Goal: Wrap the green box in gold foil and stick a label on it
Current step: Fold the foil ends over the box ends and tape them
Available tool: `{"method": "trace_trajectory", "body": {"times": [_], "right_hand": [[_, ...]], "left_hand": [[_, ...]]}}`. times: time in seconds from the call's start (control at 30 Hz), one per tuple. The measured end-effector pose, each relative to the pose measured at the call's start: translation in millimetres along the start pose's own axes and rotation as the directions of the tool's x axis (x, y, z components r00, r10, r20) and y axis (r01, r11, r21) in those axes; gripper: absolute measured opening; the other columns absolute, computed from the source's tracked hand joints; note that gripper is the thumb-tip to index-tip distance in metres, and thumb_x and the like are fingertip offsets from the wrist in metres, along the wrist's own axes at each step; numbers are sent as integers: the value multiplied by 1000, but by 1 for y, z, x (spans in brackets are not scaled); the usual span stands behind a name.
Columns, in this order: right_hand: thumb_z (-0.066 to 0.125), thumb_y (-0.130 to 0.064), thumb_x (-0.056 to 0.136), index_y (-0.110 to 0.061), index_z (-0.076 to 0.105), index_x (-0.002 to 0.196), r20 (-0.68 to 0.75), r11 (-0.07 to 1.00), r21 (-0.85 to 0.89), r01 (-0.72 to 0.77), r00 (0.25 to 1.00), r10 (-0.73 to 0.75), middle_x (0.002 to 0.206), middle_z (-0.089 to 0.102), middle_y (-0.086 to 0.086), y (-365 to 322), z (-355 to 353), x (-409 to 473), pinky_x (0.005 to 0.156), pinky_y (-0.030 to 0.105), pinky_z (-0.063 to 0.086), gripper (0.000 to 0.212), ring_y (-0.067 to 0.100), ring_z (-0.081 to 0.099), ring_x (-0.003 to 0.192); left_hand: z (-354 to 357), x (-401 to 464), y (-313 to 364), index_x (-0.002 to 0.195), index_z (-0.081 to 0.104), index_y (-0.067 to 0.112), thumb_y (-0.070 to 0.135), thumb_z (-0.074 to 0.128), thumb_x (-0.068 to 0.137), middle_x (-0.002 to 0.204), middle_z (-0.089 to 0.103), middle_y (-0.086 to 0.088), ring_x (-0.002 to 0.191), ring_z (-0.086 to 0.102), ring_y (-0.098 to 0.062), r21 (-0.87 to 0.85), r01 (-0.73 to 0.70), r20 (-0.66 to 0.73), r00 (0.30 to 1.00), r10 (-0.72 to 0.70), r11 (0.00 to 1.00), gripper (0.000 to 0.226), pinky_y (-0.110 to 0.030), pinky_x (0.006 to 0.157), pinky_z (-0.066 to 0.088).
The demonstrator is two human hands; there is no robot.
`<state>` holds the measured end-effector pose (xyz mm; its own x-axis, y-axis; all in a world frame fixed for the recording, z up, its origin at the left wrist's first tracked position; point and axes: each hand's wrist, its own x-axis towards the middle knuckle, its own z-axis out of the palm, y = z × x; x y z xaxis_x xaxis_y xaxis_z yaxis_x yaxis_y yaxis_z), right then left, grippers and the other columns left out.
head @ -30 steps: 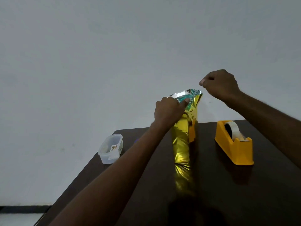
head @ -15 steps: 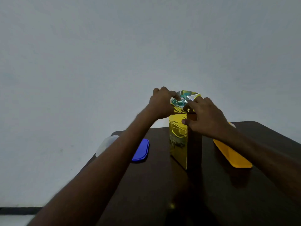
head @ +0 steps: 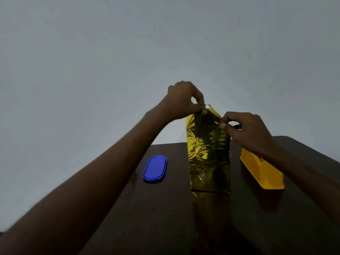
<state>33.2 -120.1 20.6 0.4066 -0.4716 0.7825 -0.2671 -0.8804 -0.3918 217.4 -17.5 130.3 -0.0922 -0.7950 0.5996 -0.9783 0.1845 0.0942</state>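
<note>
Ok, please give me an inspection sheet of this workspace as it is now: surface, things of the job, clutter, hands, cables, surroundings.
Surface: dark brown table, glossy, reflecting the foil.
Job's things: box wrapped in gold foil stands upright near the table's middle; the foil at its top is folded to a peak. No green is showing. No label seen.
Clutter: blue lid lies flat left of the box; yellow tape dispenser stands right of it, partly hidden by the right arm.
Hands: left hand pinches the foil at the top; right hand pinches the top's right edge.
Cables: nothing seen.
Surroundings: plain pale wall behind the table.
</note>
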Motion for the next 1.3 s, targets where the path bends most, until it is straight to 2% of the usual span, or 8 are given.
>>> {"method": "trace_trajectory", "body": {"times": [0.13,0.3,0.47,0.7,0.8,0.93,1.1,1.3], "right_hand": [[60,-23,96,-18,70,84,11,999,51,18,1000,-19,75,67,-4,-3,-4,0,59,10,40,16,1,59,67],[46,-36,93,-12,73,83,47,966,238,-105,994,97,79,69,10,-2,-4,5,75,48,56,37,26,65,81],[50,-26,101,-10,77,92,38,920,319,-227,973,227,101,72,5,-3,-4,13,86,43,57,32,13,65,97],[54,-27,99,-11,76,84,112,943,216,-255,965,236,96,72,8,-4,-7,29,78,42,58,32,18,65,94],[54,-26,99,0,76,88,147,948,187,-257,962,232,95,73,15,-10,-9,35,67,31,56,35,25,67,92],[57,-30,97,1,73,81,175,977,121,-175,973,153,81,69,21,-11,-7,37,77,50,55,38,37,64,83],[61,-23,93,0,58,62,184,991,59,-123,977,110,59,52,16,-14,-8,35,60,32,38,39,18,47,57],[63,-23,93,-10,57,64,168,997,45,-69,984,61,57,52,0,-13,-4,25,56,27,33,32,12,46,57]], "left_hand": [[-19,4,1,97,76,27,45,80,73,109,70,8,111,56,-8,-40,-6,151,988,12,999,31,-37,99,44],[-7,2,-1,105,73,25,47,83,69,120,64,7,121,48,-18,274,-13,259,964,-60,962,43,-41,101,32],[-25,1,10,80,74,29,37,83,72,105,70,10,112,55,-14,185,-78,185,982,43,980,14,-47,101,38],[-18,6,7,107,70,28,37,82,73,126,59,5,127,41,-19,354,-79,309,950,-36,932,37,-38,98,30],[-22,5,8,85,73,32,30,82,75,112,67,8,117,49,-15,243,-107,243,969,47,964,14,-36,97,36],[-38,-1,-2,89,77,22,14,72,83,96,74,8,93,60,-1,32,-31,12,999,30,999,11,-7,77,42],[-4,-19,-45,88,78,11,11,69,84,73,70,1,67,63,-12,-26,289,1,957,-290,957,9,-32,78,57],[41,-34,-45,85,78,11,20,78,81,70,69,1,63,61,-7,-243,268,33,963,-269,932,11,-26,68,54]]}}
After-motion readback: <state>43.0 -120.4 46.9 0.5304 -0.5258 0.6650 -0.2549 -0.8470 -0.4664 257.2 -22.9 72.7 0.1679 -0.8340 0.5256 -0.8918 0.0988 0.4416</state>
